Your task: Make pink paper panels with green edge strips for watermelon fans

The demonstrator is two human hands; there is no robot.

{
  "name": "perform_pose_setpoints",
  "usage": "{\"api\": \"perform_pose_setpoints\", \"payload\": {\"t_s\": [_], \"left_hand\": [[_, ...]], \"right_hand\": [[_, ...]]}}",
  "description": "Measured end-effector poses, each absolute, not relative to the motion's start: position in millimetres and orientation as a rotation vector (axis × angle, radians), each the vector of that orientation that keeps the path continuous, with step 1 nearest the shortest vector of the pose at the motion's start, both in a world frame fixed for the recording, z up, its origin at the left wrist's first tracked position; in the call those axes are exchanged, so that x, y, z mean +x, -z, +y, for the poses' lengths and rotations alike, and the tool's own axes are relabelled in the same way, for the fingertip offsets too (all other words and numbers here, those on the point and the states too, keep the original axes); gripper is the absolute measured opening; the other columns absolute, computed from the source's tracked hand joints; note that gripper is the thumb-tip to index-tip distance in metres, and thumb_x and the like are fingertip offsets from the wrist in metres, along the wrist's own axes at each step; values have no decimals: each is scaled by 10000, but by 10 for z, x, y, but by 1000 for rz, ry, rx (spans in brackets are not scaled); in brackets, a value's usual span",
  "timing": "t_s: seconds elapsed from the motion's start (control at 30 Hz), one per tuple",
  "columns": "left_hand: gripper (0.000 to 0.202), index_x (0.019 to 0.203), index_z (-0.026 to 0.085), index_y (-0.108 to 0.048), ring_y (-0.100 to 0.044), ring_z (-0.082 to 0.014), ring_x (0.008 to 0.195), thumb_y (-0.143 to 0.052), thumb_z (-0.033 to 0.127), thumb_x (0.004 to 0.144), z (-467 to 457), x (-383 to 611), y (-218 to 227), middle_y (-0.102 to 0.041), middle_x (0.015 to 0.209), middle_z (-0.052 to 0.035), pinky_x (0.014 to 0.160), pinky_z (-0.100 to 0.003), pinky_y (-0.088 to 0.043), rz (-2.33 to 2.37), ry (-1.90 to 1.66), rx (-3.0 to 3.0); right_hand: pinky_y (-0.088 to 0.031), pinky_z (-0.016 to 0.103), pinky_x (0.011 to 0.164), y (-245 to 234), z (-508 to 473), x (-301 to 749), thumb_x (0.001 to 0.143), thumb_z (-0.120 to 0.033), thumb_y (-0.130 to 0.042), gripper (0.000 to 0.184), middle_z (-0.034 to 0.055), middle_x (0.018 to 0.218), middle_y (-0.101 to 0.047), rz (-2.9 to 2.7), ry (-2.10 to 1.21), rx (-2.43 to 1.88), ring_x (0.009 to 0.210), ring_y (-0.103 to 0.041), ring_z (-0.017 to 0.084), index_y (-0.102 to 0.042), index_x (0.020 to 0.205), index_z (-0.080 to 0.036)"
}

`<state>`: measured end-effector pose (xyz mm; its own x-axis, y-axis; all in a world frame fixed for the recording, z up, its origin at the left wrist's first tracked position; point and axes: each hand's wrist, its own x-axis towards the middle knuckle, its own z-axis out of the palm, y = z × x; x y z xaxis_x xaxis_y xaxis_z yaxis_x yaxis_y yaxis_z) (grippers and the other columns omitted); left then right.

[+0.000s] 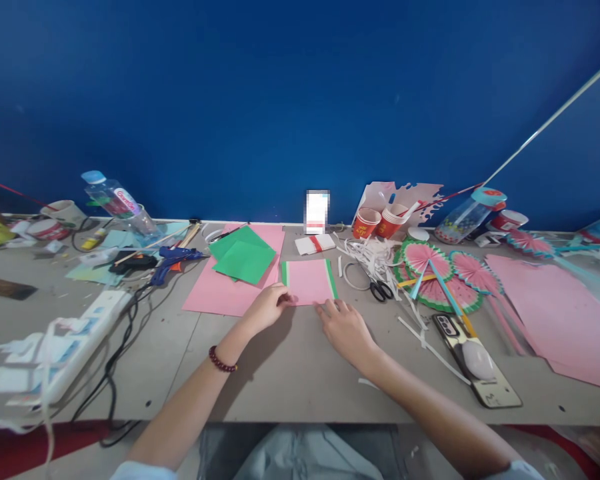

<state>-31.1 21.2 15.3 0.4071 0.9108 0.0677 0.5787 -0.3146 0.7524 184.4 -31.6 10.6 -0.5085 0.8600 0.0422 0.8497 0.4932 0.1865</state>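
Observation:
A pink paper sheet [309, 281] with green and white strips along its left and right sides lies in front of me. At its near left corner, my left hand [270, 307] is closed, thumb and fingertips pinching the edge. My right hand [347, 330] bends over the near right part of the same edge, with its fingertips on the paper; the thumb is mostly hidden. Left of the sheet, green paper squares [245, 257] rest on a larger pink sheet [220, 297]. A white packet with a red band [315, 245] lies just behind.
On the left are a power strip [87, 343], a blue glue gun [173, 260] and a plastic bottle [115, 197]. To the right are scissors [381, 290], paper strips [370, 257], red cups [367, 222], pleated paper fans [430, 273] and a phone [480, 367]. A blurred-out upright screen [317, 210] stands behind.

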Motion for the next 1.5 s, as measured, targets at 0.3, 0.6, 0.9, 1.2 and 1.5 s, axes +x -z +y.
{"api": "perform_pose_setpoints", "payload": {"t_s": [0.3, 0.6, 0.9, 1.2, 1.5], "left_hand": [[188, 752, 170, -646, -601, -160, 806, -518, 39, 793, 215, -288, -68, -592, 866, -42, 761, -293, -483, 1330, -635, 2078], [322, 854, 161, -635, -542, -218, 891, -401, -51, 789, -32, -178, -150, -557, 912, -83, 779, -352, -462, 1473, -443, 2564], [371, 1059, 84, -606, -549, -269, 978, -390, -36, 782, -398, -48, 10, -587, 1037, -147, 865, -417, -452, 1667, -150, 2816], [505, 1319, 52, -453, -505, -304, 1039, -460, 135, 822, -528, 98, 6, -557, 1125, -173, 898, -463, -416, 1785, -291, 2689], [467, 1285, 84, -483, -494, -289, 1028, -472, 186, 829, -533, 98, -53, -559, 1085, -131, 911, -451, -410, 1755, -338, 2616]], "right_hand": [[-473, 343, 772, -116, -321, 1847, 905, -148, -468, 411, 134, 1142, -588, 2660, -291, 1525, 989, -554, 235, -501, 1313, -188], [-475, 349, 781, -102, -321, 1852, 898, -156, -485, 408, 135, 1156, -581, 2683, -303, 1514, 998, -549, 240, -498, 1305, -173], [-463, 335, 772, -93, -322, 1846, 898, -147, -472, 422, 126, 1125, -584, 2680, -302, 1530, 976, -543, 231, -487, 1318, -182], [-464, 347, 783, -104, -331, 1844, 902, -148, -463, 425, 129, 1112, -581, 2686, -306, 1534, 1001, -535, 241, -475, 1326, -181], [-482, 363, 768, -90, -354, 1823, 896, -134, -472, 491, 123, 1120, -582, 2686, -332, 1555, 1013, -539, 256, -422, 1378, -214]]}}
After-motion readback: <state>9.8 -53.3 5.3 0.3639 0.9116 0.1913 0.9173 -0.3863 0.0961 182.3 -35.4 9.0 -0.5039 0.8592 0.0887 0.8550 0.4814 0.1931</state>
